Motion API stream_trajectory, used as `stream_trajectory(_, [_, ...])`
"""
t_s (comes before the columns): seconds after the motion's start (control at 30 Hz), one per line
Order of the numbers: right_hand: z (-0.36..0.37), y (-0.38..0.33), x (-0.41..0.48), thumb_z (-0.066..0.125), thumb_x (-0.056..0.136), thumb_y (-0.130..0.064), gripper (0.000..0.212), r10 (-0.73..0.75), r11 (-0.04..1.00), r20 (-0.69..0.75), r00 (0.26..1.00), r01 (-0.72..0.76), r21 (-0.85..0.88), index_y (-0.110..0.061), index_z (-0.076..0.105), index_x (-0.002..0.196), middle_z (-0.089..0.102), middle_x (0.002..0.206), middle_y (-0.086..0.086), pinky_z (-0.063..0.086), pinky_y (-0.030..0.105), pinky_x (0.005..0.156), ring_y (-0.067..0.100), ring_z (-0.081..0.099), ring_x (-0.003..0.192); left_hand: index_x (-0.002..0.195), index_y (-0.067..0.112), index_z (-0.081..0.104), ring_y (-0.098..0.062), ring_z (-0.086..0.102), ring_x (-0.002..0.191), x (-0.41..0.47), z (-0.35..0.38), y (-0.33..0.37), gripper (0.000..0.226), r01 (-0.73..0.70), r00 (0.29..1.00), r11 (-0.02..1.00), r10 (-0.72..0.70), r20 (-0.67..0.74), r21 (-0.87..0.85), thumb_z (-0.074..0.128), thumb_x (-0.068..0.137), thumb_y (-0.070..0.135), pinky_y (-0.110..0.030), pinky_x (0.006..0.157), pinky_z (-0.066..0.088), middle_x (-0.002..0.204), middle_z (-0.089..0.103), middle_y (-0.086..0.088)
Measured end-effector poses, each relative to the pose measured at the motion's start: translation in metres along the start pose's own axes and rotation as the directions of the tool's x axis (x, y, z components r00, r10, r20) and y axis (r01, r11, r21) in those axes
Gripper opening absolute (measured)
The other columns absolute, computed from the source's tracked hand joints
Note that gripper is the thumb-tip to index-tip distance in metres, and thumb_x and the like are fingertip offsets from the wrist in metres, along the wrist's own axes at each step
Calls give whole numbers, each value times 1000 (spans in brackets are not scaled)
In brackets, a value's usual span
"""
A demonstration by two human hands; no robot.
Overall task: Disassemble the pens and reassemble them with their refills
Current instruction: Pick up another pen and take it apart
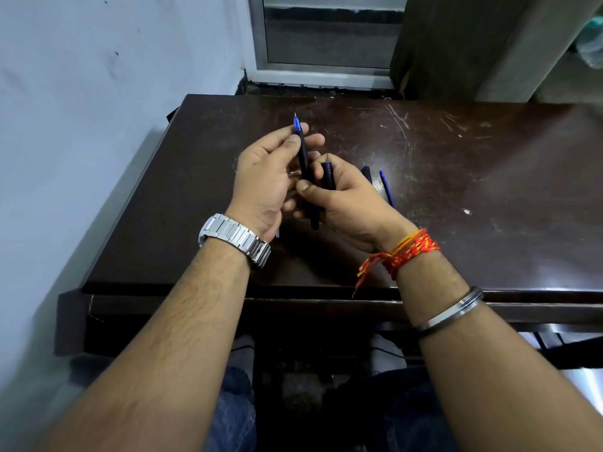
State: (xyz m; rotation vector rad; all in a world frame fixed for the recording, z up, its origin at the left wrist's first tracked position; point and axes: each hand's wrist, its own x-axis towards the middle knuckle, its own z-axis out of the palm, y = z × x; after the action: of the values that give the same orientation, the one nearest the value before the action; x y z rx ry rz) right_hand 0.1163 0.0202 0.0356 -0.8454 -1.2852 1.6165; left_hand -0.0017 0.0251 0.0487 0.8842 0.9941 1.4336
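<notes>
Slim dark pen [303,154], blue at the nib end, held just above the middle of the table [489,190], tip pointing away from the body. Likely light, stiff and a little slick along the smooth barrel. Best taken near the blue collar and at the tail, twisting rather than bending; fine tip and any refill inside probably easy to kink.

Pinched near the nib between thumb and fingers of the left hand [261,181]; lower barrel pinched under the thumb of the right hand [352,203]. Also tucked into the right hand's curled fingers, a ribbed dark blue piece [327,172] — barrel or cap, cannot tell which.

Just beyond the right hand, lying on the table: a blue refill [387,189] and a short dark part [366,172] beside it, near enough to be swept by a wrist. Small and round, so probably prone to rolling.

Room to move over the scratched tabletop to the right and on the far side. Near edge below the wrists; left edge close to the wall [98,93] — tighter there. Safer to set loose parts down to the right, well in from any edge.
</notes>
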Motion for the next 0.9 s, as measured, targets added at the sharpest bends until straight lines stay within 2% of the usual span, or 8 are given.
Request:
stream_trajectory(0.1, [0,1,0,44,98,11,21,-3,998,-20,1000,2,-70,-4,45,113,63,75,7,52,32,68,16,63,63,103,13,70,-14,64,56,1,-3,-2,17,-12,1000,1000,12,7,-1,53,100,12,-15,33,33,87,75,-3])
stream_trajectory(0.17, [0,2,0,46,97,11,16,-5,991,-36,999,0,-137,-4,45,97,60,77,9,52,36,72,18,61,64,100,15,72,-19,63,59,3,-4,-4,13,-17,1000,999,18,-25,47,60,96,13,-18,37,35,81,74,-3])
stream_trajectory(0.27, [-1,4,0,50,94,13,36,-2,982,-58,998,-9,-190,-14,34,77,57,74,10,51,47,76,24,60,67,92,15,76,-21,64,65,4,-6,-5,9,-49,993,993,60,-103,104,76,83,11,-24,48,47,75,74,-2])
stream_trajectory(0.4, [1,5,-1,54,92,12,36,12,980,-26,1000,-17,-200,-14,38,73,59,77,12,56,46,80,26,64,73,73,20,66,-19,62,62,6,-7,-8,28,-106,960,981,143,-242,162,92,63,16,-29,53,51,67,67,4])
stream_trajectory(0.53, [1,6,-1,54,92,13,27,11,989,-26,1000,-15,-149,-10,44,80,62,83,16,56,44,82,31,64,80,86,16,70,-15,65,57,6,-3,-4,16,42,987,999,-36,-155,35,77,75,26,-19,38,39,82,76,-7])
stream_trajectory(0.63, [-1,5,-1,54,92,12,16,28,990,-36,999,-32,-135,-2,47,90,62,85,18,56,49,86,33,65,83,78,10,73,-19,65,50,3,-1,-4,7,9,989,994,7,-146,109,76,81,16,-18,36,36,71,73,-11])
stream_trajectory(0.73, [0,4,-2,55,92,12,9,29,987,-27,999,-33,-156,7,47,91,62,85,17,54,53,88,31,65,84,80,15,64,-19,64,62,5,-4,-8,30,-49,961,979,99,-257,197,91,66,19,-23,42,45,76,68,-4])
stream_trajectory(0.9, [0,3,-3,55,92,12,16,29,988,-26,999,-33,-149,-2,46,90,64,88,21,58,41,80,29,67,80,84,17,73,-18,67,64,6,-3,-3,15,70,987,993,-56,-152,91,74,75,28,-21,40,43,88,78,-9])
